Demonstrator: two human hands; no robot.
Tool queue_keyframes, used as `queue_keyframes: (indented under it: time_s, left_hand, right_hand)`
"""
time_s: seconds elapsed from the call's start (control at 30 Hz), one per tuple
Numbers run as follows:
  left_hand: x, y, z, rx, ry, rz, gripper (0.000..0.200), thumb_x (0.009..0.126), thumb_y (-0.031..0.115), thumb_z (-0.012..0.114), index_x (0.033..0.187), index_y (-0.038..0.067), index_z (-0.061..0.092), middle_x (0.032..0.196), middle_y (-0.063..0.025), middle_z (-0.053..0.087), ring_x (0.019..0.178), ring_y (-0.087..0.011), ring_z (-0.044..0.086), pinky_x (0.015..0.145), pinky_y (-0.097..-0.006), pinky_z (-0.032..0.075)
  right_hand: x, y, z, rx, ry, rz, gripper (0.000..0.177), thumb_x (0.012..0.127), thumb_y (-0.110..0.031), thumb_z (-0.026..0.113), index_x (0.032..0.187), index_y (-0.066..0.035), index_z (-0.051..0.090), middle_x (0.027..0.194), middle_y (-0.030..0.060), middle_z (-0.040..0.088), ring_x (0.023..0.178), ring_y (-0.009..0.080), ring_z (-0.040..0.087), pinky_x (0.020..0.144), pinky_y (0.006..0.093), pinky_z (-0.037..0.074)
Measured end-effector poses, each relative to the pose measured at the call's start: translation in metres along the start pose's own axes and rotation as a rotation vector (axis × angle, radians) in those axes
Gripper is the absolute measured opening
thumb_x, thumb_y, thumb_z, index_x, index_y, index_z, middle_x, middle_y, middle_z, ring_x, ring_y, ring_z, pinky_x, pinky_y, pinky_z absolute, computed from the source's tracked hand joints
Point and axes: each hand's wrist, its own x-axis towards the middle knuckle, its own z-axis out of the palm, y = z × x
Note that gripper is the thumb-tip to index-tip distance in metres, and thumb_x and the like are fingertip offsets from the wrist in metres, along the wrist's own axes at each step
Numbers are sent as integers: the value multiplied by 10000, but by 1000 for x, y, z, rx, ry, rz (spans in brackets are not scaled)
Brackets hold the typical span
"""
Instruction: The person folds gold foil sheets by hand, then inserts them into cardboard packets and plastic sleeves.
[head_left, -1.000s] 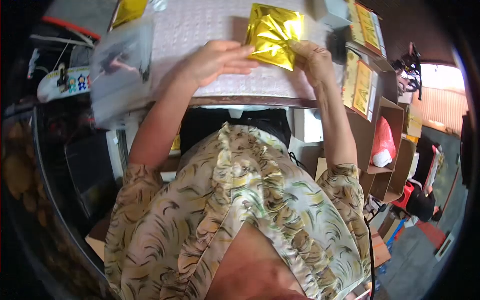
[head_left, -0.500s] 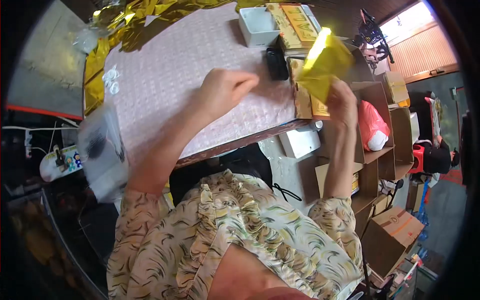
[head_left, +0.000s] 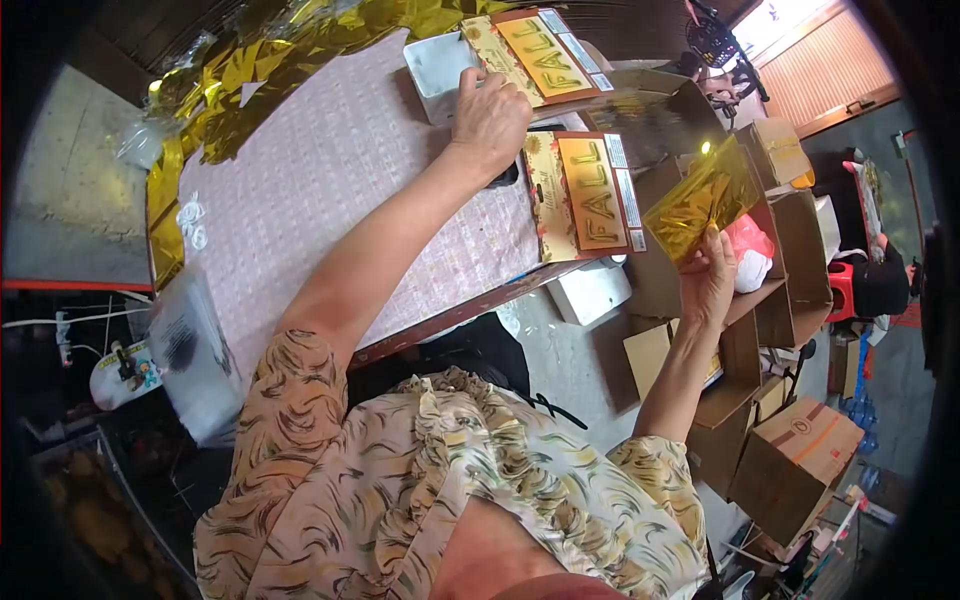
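Fingers closed in a pinch on the lower edge, the right hand (head_left: 708,285) holds a gold foil pouch (head_left: 700,200) tilted in the air at the right of the frame. It is past the table (head_left: 330,190) and above a stack of open cardboard boxes (head_left: 775,310). With the slick foil held by one edge only, a loosened pinch would likely drop the pouch among the boxes, and a tighter one would likely crease it.

The pouch is flat, mirror-bright and already wrinkled, and a hard glint shows at its upper corner.

In the upper centre, the left hand (head_left: 490,120) lies knuckles up on the pink patterned cloth with its fingers curled under. Whether they grip anything cannot be told. It sits just beside a white box (head_left: 435,65), with a black object (head_left: 507,177) showing below the wrist. A sweep of that arm could push the nearer "FALL" card (head_left: 590,190), which lies by the table's edge, over the side. A second card (head_left: 540,50) lies beyond the hand, and crumpled gold foil (head_left: 250,70) is heaped along the upper left.
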Motion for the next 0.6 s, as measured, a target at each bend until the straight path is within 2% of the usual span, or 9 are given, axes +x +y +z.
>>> queue_keyframes:
  time_s: [0.03,0.1,0.17,0.3,0.37,0.43,0.53,0.57,0.6]
  left_hand:
    - [1,1,-2,-5,-6,18,145,876,203,732,822,71,761,857,-54,727,987,-219,665,970,-443,387]
    - [1,3,-7,-4,-9,31,136,876,173,719,794,73,759,812,-54,724,966,-226,675,968,-440,394]
    - [4,4,-14,-123,-50,-42,158,794,80,632,752,97,784,817,-95,745,904,-231,681,1020,-435,399]
    - [23,0,-33,-172,99,-9,133,805,66,612,762,68,738,816,-104,729,894,-248,687,1011,-448,421]
    - [39,-6,-42,-58,542,146,77,822,69,602,787,58,670,814,-107,708,867,-258,697,1004,-444,434]
    - [51,-15,-51,-51,574,167,26,828,82,605,821,66,624,816,-98,694,846,-257,704,975,-413,459]
    - [59,-21,-61,-24,486,188,78,825,97,613,775,89,672,803,-84,706,835,-264,714,853,-396,513]
    - [55,-16,-60,-19,494,183,78,825,97,613,775,89,672,803,-84,706,835,-264,714,853,-396,513]
    - [47,-9,-58,-68,358,180,101,837,92,604,779,79,685,807,-108,709,807,-290,711,851,-415,526]
  right_hand:
    - [0,3,15,1,-1,4,152,985,-145,713,1105,-54,691,1082,32,739,997,133,700,911,307,582]
    - [1,7,38,-50,230,-54,77,990,-144,716,940,-100,677,814,-36,670,659,51,591,607,232,504]
    - [-1,7,40,-53,180,-39,61,985,-128,719,953,-90,685,840,-28,674,688,52,584,635,227,490]
    - [2,9,38,-27,63,-42,91,964,-111,744,1006,-41,705,879,-7,685,721,62,580,654,215,461]
    - [2,10,48,-59,12,-91,113,962,-115,749,1020,-26,712,892,-4,697,720,58,585,659,204,462]
    - [1,6,55,-71,16,-91,133,961,-114,749,1049,-17,720,910,-3,712,722,53,591,665,190,464]
    - [4,7,57,-73,-13,-74,158,969,-103,736,1093,-8,720,920,-8,721,738,46,606,664,196,481]
    - [3,7,62,-76,-24,-77,158,969,-103,736,1093,-8,720,920,-8,721,738,46,606,664,196,481]
    - [2,7,68,-60,-18,-87,154,974,-99,728,1095,-4,718,923,-3,723,741,52,612,668,202,487]
